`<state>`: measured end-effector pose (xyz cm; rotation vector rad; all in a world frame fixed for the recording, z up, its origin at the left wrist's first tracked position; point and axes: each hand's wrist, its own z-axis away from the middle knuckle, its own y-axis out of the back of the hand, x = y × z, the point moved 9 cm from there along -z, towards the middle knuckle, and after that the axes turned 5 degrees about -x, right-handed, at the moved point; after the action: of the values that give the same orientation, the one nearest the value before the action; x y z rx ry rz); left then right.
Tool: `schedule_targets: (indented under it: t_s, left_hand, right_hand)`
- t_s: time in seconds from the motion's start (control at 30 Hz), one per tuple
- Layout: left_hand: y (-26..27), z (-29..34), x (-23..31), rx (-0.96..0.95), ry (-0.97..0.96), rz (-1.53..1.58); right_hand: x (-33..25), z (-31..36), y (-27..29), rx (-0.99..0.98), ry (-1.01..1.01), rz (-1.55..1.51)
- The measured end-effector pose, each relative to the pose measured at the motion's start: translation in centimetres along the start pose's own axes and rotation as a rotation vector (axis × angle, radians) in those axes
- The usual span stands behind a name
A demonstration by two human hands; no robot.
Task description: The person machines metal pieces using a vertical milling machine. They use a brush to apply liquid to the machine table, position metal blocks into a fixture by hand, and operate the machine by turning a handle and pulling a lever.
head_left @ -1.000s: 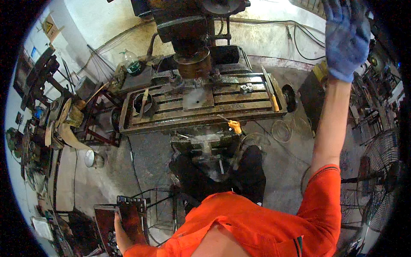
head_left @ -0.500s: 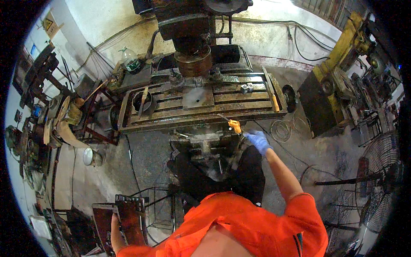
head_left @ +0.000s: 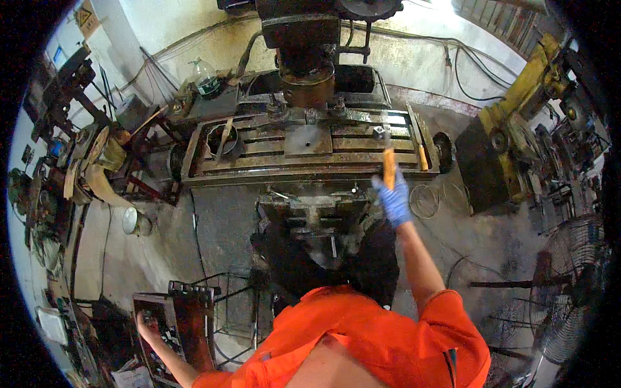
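Observation:
My right hand (head_left: 394, 200), in a blue glove, is closed round an orange-handled tool (head_left: 389, 169). The tool points away from me over the front right of the slotted machine table (head_left: 265, 169); its far end is blurred, so its kind is unclear. Just beyond it lies a small shiny metal block (head_left: 381, 131), and a file with an orange handle (head_left: 422, 157) rests along the table's right end. Low on the left, my bare left hand (head_left: 143, 325) is at a dark open drawer (head_left: 169, 301) with small metal pieces in it. Its fingers are too indistinct to read.
The milling machine's head (head_left: 309, 84) hangs over the table's back. A round pan (head_left: 231, 143) with a stick across it sits at the table's left. A metal bucket (head_left: 132, 221) stands on the floor at left. A fan (head_left: 569, 291) is at right, with cables trailing nearby.
My right hand has swung the orange-handled tool from pointing left to pointing away over the table. My left hand has moved left, and the drawer's contents now show.

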<state>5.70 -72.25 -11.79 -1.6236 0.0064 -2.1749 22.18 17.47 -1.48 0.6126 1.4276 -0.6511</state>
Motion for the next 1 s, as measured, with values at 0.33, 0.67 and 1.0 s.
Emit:
schedule_targets:
  t_s: [0.33, 0.67, 1.0]
  left_hand:
    - [-16.0, -3.9, 3.5, -0.049, -0.195, 0.167]
    - [-32.7, -0.9, -0.7, -0.449, -0.008, 0.067]
    - [-55.4, 9.0, -8.8, -0.917, 0.146, 0.152]
  right_hand:
    - [-6.3, -3.6, -9.0, -0.488, 0.04, 1.51]
    - [-5.2, -7.9, -12.7, -0.446, 0.086, 1.414]
    - [-5.0, 8.7, -14.8, -0.977, 0.282, 1.366]
